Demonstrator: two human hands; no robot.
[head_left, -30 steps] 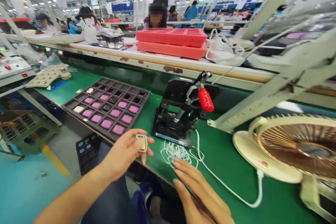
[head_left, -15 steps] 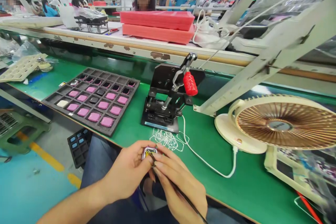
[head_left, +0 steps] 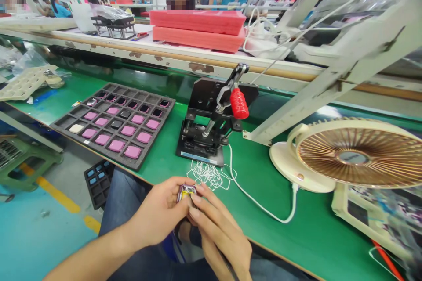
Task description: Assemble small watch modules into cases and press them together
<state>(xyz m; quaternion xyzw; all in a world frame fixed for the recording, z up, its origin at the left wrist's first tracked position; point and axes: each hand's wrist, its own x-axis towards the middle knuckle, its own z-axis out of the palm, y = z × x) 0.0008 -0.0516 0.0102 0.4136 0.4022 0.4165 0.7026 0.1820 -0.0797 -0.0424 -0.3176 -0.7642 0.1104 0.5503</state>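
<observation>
My left hand [head_left: 161,215] pinches a small square silver-framed part with a yellow inside [head_left: 186,192] just above the near edge of the green bench. My right hand [head_left: 219,232] is closed beside it, fingertips against the part, gripping a thin dark tool [head_left: 227,260] that runs back under the palm. A tangle of thin white rings [head_left: 209,174] lies on the mat just beyond the hands. Behind it stands a black lever press with a red handle [head_left: 239,103].
A dark tray with pink and black parts [head_left: 115,125] lies to the left. A cream desk fan [head_left: 356,156] with a white cable [head_left: 263,210] lies on the right. Red foam trays [head_left: 198,28] sit on the far shelf. Other people work behind. Another small tray [head_left: 99,182] rests below the bench.
The view turned right and down. My left hand brought the part in close and my right hand came up to meet it with the tool; in the last half second the hands barely moved.
</observation>
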